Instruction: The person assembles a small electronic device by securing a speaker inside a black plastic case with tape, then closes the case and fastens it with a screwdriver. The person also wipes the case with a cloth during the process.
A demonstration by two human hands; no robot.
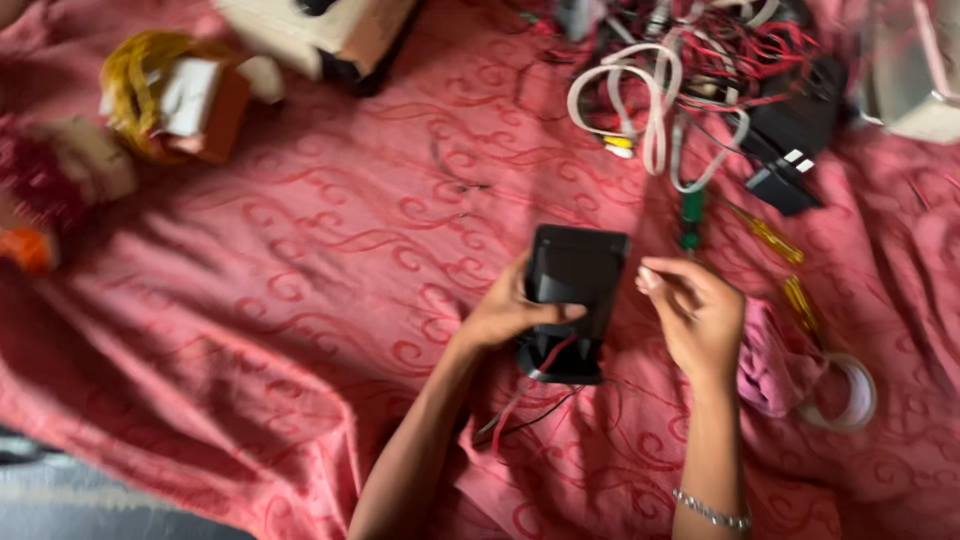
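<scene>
We see a black box (pixel 575 290) that looks like smooth, slightly shiny plastic. Under it lies a red cloth (pixel 300 330), soft and a little shiny, with swirly patterns. The tangled wires (pixel 690 70) look like smooth plastic. On one wrist sits a shiny metal bracelet (pixel 712 512).

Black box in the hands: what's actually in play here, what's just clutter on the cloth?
In play:
- black box, gripped by left hand
- its red and black wires
- right hand, beside the box

Lying about:
- cable tangle
- green-handled screwdriver
- yellow wire coil
- tape roll
- pink rag
- red cloth
</scene>
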